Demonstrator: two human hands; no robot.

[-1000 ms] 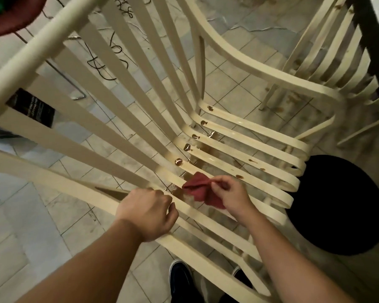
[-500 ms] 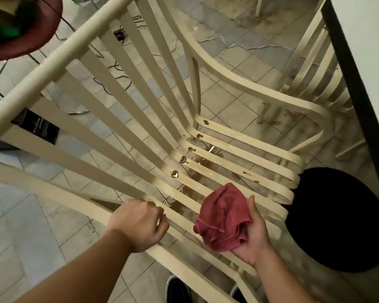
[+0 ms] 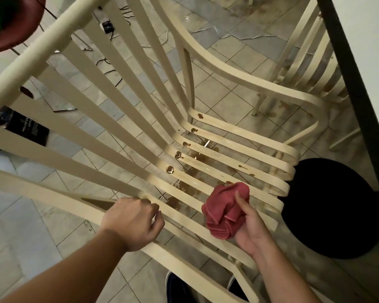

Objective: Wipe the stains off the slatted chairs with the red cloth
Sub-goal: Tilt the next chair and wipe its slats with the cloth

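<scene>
Stains (image 3: 170, 169) far from beaten

Clamped round the near arm rail of the slatted chair (image 3: 228, 68): left hand (image 3: 132, 223), fingers curled tight, bracing the frame. Over to its right, right hand (image 3: 249, 228) turned palm-up, thumb and fingers wrapped round the bunched red cloth (image 3: 225, 211), hovering just above the near seat slats; touching or not, cannot tell. Beyond the cloth, at the bend where seat meets back: a row of glossy brown drops, one to a slat, looking untouched. Out past the right hand's fingertips, smaller specks near the front curl of the slats. Far beyond the left hand, one more drip under the top rail (image 3: 53, 41). Slats directly under both hands looking clean; wiped or never hit, impossible to say. Through the gaps, a brown puddle (image 3: 197, 158) on the floor tiles (image 3: 239, 55). Far off past the right hand, second slatted chair (image 3: 311, 62), brownish marks about its slats, seemingly not begun. Verdict: early going, most of this seat and all of that one left.
</scene>
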